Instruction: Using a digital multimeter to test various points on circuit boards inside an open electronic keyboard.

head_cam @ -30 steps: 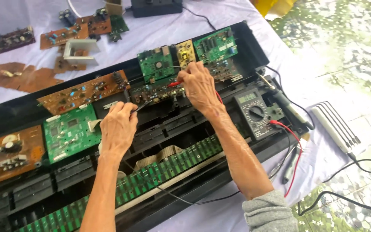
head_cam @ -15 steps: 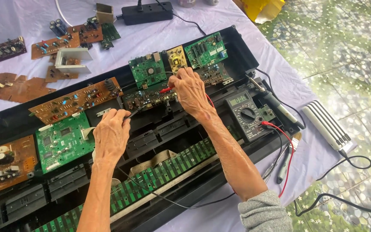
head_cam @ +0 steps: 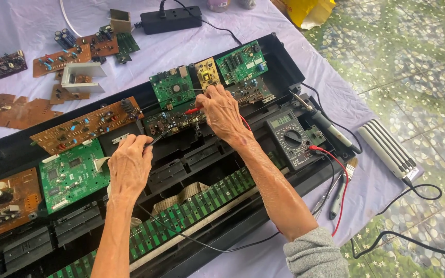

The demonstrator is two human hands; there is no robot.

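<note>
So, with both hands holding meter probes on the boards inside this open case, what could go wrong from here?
1. The red probe in the right hand touches a densely packed board; a slip might bridge neighbouring contacts.
2. The black lead from the left hand lies across the green strip board and could snag.
3. The multimeter rests near the case edge; a tug on its leads may shift it.

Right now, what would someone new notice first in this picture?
Probably the long black opened casing running across the cloth, filled with green and brown circuit boards. At its middle the right hand holds a red probe to a board while the left hand holds a black probe. A multimeter sits right of them.
</note>
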